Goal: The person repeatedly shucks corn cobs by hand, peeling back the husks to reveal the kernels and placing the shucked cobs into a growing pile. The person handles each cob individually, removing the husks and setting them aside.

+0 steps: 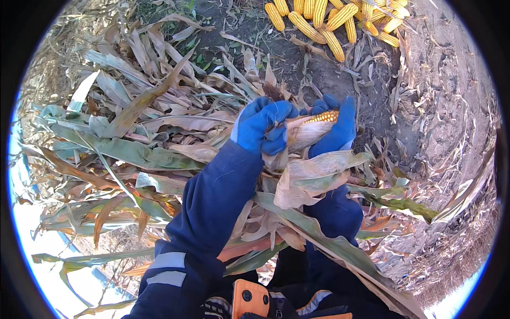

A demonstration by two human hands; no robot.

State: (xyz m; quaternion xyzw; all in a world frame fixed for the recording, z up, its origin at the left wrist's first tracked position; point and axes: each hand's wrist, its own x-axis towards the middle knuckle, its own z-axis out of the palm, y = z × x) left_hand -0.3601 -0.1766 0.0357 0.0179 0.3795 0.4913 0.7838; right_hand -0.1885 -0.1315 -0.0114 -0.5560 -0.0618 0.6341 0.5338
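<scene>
Between my two blue-gloved hands is an ear of corn (pixel 324 117), its yellow kernels bare along the upper side and tip. Pale dry husk (pixel 305 137) still wraps its lower side. My right hand (pixel 342 125) cups the ear's tip end from below and the right. Closed fingers of my left hand (pixel 265 123) pinch the husk at the other end; exactly what lies inside that grip is hidden. A wide dry corn leaf (pixel 310 179) hangs in front of my right wrist. Another long leaf (pixel 334 247) crosses below it towards my body.
A heap of husked yellow corn ears (pixel 326 24) lies on the soil at the top. Dry and green corn stalks and leaves (pixel 139 151) cover the ground on the left and under my arms. Bare soil with scattered husk scraps (pixel 434 99) extends at the right.
</scene>
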